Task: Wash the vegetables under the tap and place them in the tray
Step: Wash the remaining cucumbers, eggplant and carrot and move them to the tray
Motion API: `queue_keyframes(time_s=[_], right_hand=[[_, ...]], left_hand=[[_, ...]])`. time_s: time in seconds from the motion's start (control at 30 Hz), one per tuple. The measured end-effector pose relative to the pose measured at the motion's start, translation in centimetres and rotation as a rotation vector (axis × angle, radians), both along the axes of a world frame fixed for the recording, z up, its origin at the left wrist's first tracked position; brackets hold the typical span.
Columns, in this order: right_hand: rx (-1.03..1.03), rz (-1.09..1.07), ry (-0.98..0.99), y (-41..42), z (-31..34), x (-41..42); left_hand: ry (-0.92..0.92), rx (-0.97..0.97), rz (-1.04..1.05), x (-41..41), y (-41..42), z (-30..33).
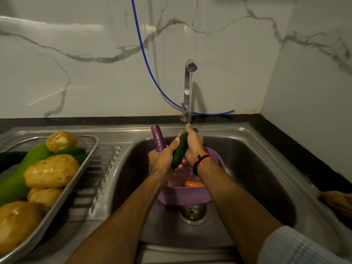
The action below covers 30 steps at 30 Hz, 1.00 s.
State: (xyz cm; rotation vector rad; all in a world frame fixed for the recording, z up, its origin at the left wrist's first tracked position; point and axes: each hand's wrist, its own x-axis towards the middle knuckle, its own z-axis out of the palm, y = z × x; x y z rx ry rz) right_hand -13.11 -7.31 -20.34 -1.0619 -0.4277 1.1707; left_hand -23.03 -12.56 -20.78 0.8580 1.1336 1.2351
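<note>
Both hands hold a dark green cucumber (179, 149) under the running tap (188, 88), above a purple basket (184, 197) that sits in the sink (257, 168). My left hand (162, 159) grips its lower end. My right hand (193, 143) wraps round its upper part, where the water stream lands. A long purple eggplant (158, 138) stands tilted in the basket behind my left hand, and an orange carrot (193, 184) lies inside. The steel tray (72, 185) on the left drainboard holds several potatoes (51, 171), a pale green gourd (17, 180) and cucumbers (72, 151).
A blue hose (146, 60) hangs down the marble wall and runs behind the tap. The sink drain (193, 212) shows below the basket. A brownish cloth (339, 202) lies at the sink's right edge on the dark counter.
</note>
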Motion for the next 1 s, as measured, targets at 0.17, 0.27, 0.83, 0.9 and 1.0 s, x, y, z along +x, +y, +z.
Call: queue_keyframes(time_s=[0.17, 0.27, 0.83, 0.9, 1.0], right_hand=[[-0.038, 0.141, -0.231, -1.0, 0.0, 1.3], [-0.03, 0.105, -0.203, -1.8, 0.5, 2.7], [0.027, -0.159, 0.082, -2.9, 1.0, 3.7], [0.017, -0.124, 0.081, -2.9, 0.9, 3.8], [-0.195, -0.055, -0.361, -3.0, 0.7, 3.9]], left_hand=[[0.069, 0.001, -0.101, -0.4, 0.6, -0.2], [0.11, -0.055, -0.08, -0.8, 0.6, 0.0], [0.206, 0.135, -0.18, -0.5, 0.9, 0.6], [0.288, 0.204, -0.084, -0.3, 1.3, 0.2], [0.37, 0.24, 0.042, -0.3, 1.2, 0.6]])
